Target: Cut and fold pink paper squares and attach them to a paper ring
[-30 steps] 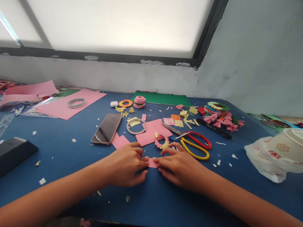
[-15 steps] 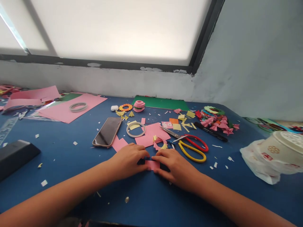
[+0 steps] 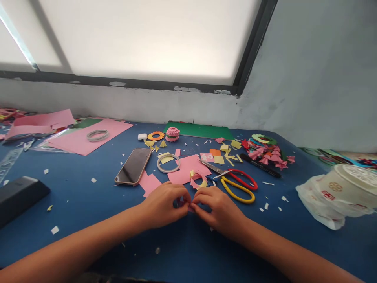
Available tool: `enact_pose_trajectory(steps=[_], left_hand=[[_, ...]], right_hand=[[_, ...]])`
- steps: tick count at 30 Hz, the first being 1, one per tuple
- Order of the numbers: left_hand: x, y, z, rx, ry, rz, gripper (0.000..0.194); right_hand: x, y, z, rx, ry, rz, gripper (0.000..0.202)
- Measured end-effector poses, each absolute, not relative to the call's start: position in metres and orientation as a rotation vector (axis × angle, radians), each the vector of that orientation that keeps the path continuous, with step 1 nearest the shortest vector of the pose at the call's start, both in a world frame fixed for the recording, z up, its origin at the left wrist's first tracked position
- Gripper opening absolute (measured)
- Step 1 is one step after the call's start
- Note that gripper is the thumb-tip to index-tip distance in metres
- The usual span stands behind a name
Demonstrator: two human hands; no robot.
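Observation:
A small pink paper piece (image 3: 191,207) is pinched between my two hands, mostly hidden by the fingertips. My left hand (image 3: 169,204) closes thumb and fingers on its left side, and my right hand (image 3: 216,206) grips its right side. The fingertips of both hands nearly meet. Just beyond them lies a pink and yellow paper ring (image 3: 199,180), beside red and yellow handled scissors (image 3: 239,184). Behind the hands, a tape roll (image 3: 168,163) rests partly on yellow and pink paper, next to a larger pink sheet (image 3: 188,167).
A phone (image 3: 133,166) lies left of the tape roll. Farther back are a green sheet (image 3: 198,130) and a stacked pink ring (image 3: 172,134). A black pen (image 3: 260,165), folded paper shapes (image 3: 266,151) and a bagged cup (image 3: 338,192) are at right; a black object (image 3: 22,198) is at left.
The pink piece lay flat and visible between my spread fingers; now my fingers have closed on it, the hands are closer together and it is largely covered.

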State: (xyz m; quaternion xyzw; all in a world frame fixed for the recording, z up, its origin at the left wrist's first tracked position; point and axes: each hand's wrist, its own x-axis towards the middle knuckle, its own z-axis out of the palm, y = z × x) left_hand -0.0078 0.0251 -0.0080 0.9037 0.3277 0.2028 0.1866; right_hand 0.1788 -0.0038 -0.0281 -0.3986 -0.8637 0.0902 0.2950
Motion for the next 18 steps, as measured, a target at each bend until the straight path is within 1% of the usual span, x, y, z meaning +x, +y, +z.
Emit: enact_pose_trajectory(steps=[7,13,16,18], left_hand=[[-0.004,0.021,-0.004,2.429,1.0,0.633,0.006],[-0.012,0.033,0.0,2.462,1.094,0.638,0.01],[-0.017,0.037,0.004,2.447,1.181,0.716,0.011],[-0.019,0.036,0.004,2.38,1.141,0.749,0.013]], right_hand=[[0.178,-0.008,-0.028,-0.941,-2.213,0.205,0.017],[0.182,-0.007,-0.027,-0.944,-2.15,0.214,0.013],[0.184,-0.007,-0.024,-0.973,-2.121,0.209,0.013],[0.184,-0.006,-0.023,-0.995,-2.123,0.212,0.012]])
